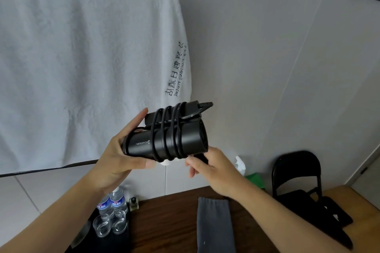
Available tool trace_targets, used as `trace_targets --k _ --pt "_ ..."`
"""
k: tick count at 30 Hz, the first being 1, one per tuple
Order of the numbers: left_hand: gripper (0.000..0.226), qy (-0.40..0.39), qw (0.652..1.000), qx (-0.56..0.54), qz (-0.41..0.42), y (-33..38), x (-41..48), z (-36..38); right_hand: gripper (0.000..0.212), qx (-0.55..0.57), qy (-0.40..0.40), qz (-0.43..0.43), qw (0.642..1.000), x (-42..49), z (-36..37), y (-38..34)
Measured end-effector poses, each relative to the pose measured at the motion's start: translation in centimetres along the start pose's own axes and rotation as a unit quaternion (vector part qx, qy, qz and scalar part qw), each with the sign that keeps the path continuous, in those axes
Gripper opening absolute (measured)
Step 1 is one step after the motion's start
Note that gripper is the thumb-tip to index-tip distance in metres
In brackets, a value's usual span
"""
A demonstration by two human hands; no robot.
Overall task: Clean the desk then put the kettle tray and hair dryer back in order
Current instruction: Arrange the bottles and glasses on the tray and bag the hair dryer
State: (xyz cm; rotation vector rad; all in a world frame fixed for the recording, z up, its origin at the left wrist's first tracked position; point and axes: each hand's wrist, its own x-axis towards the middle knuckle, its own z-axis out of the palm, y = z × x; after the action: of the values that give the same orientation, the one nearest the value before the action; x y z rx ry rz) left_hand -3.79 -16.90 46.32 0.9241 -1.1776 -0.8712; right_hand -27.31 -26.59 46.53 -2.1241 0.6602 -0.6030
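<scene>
With our left hand gripping the hair dryer and our right hand holding we cannot tell what, the wound cord could unravel.

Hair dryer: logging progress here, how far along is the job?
Done: cord wound round the dryer; glasses on the tray. In hand: left hand grips the dryer, right hand just below. Left: put the dryer away; cloth lies on the desk.

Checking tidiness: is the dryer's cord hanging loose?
No, the cord is wound in loops round the dryer, which the left hand grips.
</scene>
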Motion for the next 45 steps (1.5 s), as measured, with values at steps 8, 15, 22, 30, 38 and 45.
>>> trace_targets --k 8,15,22,30,38,45 --pt "0.114 0.088 0.991 0.093 0.031 -0.5 -0.3 1.9 0.033 0.171 0.105 0.038 0.979 -1.6 3.8 -1.3" --pt "0.109 0.099 0.949 0.280 0.102 -3.4 -1.9 3.2 0.054 0.417 0.145 0.146 0.885 -1.8 5.9 -1.3" --pt "0.110 0.068 0.923 0.353 0.139 -6.9 -4.2 5.4 0.067 0.512 0.221 0.243 0.794 -2.1 7.6 0.2" --pt "0.090 -0.038 0.989 0.142 -0.013 -8.2 -5.5 5.1 0.059 0.582 0.279 0.273 0.714 -4.8 7.3 2.7" --pt "0.068 0.004 0.981 0.181 -0.068 -11.0 -3.8 9.3 0.071 0.561 0.270 0.261 0.738 -6.6 5.4 6.9" --pt "0.073 0.019 0.969 0.218 -0.113 -16.6 -1.9 16.4 0.062 0.525 0.246 0.282 0.765 -8.5 -0.6 13.3"
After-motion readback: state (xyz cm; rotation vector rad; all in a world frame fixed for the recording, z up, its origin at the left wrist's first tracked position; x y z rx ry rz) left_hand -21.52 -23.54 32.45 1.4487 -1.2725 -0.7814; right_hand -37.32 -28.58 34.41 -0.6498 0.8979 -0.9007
